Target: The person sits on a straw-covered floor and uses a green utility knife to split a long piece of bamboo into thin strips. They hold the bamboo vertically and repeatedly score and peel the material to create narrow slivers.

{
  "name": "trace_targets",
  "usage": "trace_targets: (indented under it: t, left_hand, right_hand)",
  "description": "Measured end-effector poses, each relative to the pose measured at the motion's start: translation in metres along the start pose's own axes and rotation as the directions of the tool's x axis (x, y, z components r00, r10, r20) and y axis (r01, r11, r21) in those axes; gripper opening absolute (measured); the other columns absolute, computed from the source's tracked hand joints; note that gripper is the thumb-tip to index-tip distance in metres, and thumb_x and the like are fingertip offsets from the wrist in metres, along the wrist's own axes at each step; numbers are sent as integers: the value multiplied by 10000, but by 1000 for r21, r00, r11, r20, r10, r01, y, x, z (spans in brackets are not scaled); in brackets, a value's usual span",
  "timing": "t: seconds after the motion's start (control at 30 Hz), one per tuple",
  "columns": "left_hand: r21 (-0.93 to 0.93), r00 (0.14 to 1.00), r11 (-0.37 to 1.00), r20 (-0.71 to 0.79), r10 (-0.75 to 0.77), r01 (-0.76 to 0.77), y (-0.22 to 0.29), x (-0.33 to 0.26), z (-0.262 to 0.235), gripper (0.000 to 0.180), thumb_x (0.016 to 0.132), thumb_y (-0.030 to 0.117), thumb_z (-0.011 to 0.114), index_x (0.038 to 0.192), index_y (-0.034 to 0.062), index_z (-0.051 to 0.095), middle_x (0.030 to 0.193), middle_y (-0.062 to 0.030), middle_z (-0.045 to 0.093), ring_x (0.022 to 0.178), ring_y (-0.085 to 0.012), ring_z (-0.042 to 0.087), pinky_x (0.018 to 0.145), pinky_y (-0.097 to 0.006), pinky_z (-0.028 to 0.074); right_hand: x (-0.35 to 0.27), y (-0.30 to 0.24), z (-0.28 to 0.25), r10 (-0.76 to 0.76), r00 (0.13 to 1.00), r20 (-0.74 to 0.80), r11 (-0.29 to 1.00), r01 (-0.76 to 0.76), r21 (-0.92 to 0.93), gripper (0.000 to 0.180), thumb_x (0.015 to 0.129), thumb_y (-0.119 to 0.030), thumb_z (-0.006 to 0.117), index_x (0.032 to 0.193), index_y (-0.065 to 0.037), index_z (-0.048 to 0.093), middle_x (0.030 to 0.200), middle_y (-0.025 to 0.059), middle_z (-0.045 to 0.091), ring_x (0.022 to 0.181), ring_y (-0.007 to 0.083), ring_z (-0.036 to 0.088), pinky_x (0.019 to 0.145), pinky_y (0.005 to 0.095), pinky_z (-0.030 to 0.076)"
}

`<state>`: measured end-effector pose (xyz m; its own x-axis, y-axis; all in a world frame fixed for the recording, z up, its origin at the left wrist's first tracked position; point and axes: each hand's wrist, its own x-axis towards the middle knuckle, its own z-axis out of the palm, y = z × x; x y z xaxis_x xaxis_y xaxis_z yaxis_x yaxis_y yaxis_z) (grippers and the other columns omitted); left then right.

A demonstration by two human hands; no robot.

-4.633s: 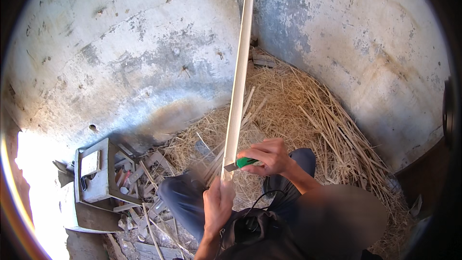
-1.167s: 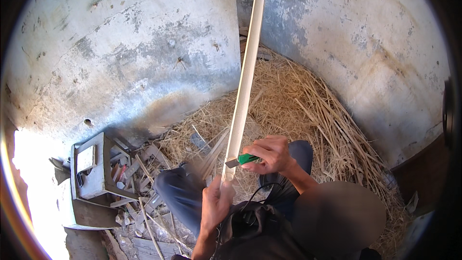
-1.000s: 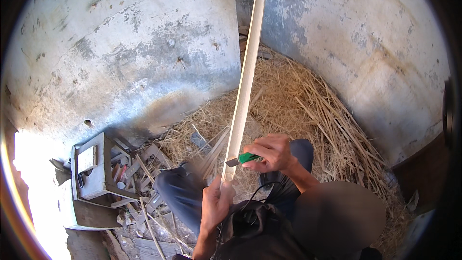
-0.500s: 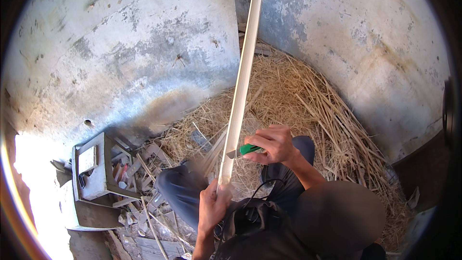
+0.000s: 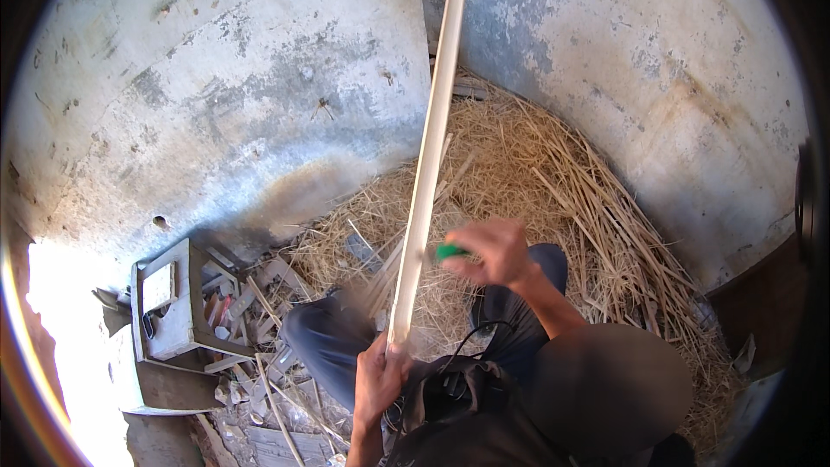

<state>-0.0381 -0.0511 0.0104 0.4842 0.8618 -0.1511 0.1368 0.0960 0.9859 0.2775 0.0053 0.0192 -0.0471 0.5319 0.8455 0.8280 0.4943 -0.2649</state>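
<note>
My left hand [image 5: 380,378] is wrapped round the near end of a long, pale, trough-shaped strip [image 5: 430,156], probably split bamboo. The strip rises away from me, with its hollow face showing. Just right of its lower half, my right hand [image 5: 494,251] is closed on a green-handled utility knife [image 5: 451,251]. Motion blurs this hand, and the blade cannot be made out clearly. A small gap shows between the green handle and the strip.
Straw and dry stalks [image 5: 596,233] are heaped against the peeling walls [image 5: 328,60]. An old wooden cabinet [image 5: 177,311] lies at left amid rubble and sticks [image 5: 277,406]. My bent knees [image 5: 320,346] are on both sides of the strip's lower end.
My right hand and the knife have moved slightly up and away from the strip, where the blade was against it. The strip's far end has dropped a little and shifted left.
</note>
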Motion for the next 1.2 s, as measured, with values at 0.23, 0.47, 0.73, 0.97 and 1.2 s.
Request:
trace_targets:
  t: [0.23,0.47,0.73,0.97,1.2]
  left_hand:
    - [39,996,996,45,-76,75,-31,-34,-8,421,1194,371,502,1084,3,676,698,42,546,607,-27,471,547,-225,373]
    - [-21,997,997,-36,70,-71,-24,2,-11,400,1190,369,502,1228,-7,631,732,44,506,611,-26,431,538,-229,358]
    - [224,986,965,-57,155,-139,-18,20,3,230,1066,185,688,1109,-31,620,695,-96,591,661,-102,544,604,-330,457]
    - [418,932,867,-113,345,-270,8,32,10,282,1002,177,783,1167,-10,652,869,-185,741,712,-291,746,668,-389,564]
    - [395,976,916,-163,146,-71,32,43,32,256,1003,153,779,1134,-20,641,848,-222,736,762,-365,774,682,-456,580]
  right_hand:
    - [29,91,-48,409,904,-123,897,-423,-128,531,1087,-577,593,984,-86,768,625,0,575,528,113,508,521,329,370]
    - [6,33,-11,552,799,236,688,-597,412,411,1074,-454,666,1168,-65,762,726,-38,618,643,56,541,586,294,392]
    - [9,-22,11,516,750,414,340,-622,705,309,1054,-151,750,1289,47,719,1040,143,824,943,144,793,813,278,596]
    - [-3,-19,19,562,726,396,429,-665,612,336,1006,-211,810,1208,49,741,805,-17,735,684,3,551,631,232,442]
    - [-7,-30,25,560,756,340,480,-630,610,364,996,-254,810,1200,39,739,792,-17,744,665,-1,532,597,254,423]
